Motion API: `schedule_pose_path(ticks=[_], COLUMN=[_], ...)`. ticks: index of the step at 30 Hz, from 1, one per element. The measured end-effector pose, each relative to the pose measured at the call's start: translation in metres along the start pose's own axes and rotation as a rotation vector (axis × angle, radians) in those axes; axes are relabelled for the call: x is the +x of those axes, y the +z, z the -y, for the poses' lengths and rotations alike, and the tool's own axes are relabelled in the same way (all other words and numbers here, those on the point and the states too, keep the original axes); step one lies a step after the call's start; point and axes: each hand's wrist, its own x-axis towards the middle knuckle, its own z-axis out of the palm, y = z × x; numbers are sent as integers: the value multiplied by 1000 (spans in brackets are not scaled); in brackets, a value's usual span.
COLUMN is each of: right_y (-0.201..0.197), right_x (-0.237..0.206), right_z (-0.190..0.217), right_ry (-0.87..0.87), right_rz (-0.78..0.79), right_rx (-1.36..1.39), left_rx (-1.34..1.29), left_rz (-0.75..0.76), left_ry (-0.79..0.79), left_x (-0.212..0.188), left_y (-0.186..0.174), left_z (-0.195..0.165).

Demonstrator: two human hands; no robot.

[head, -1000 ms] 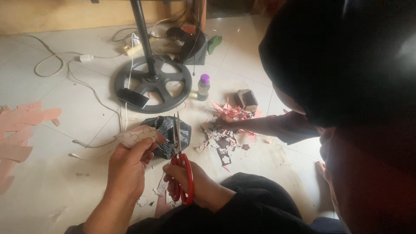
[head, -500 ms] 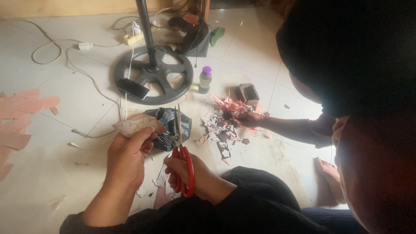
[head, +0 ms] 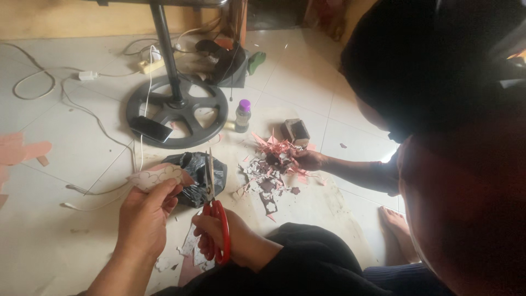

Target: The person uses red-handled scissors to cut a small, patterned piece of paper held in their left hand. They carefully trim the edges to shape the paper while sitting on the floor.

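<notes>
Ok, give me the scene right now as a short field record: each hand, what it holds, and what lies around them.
left hand: pinches a pale scalloped paper piece
right hand: grips red-handled scissors, blades pointing away, near the paper
black plastic bag: on the floor just beyond both hands
scrap pile: pink and dark cuttings, right of the bag
other person's hand: resting in the scraps
fan base: round, black, a phone lying on it
small bottle: purple cap, upright

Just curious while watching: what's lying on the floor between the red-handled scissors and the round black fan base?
In the head view, a crumpled black plastic bag lies between the scissors and the fan base, just behind the blades.
</notes>
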Motion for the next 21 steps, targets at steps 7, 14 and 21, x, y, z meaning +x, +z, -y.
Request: schedule_pose_path(ticks=[7,14,21], right_y=[-4,-3,4], right_x=[4,-2,-6], right_z=[-7,-4,1], right_ry=[8,-45,-24], right_rz=[16,19,-4], right_rx=[-17,33,-9], left_rx=[-18,-4,-40], left_rz=[-38,-35,-11], left_ry=[-32,-16,-17], left_x=[12,6,5], left_y=[-2,-7,-5], left_z=[9,10,12])
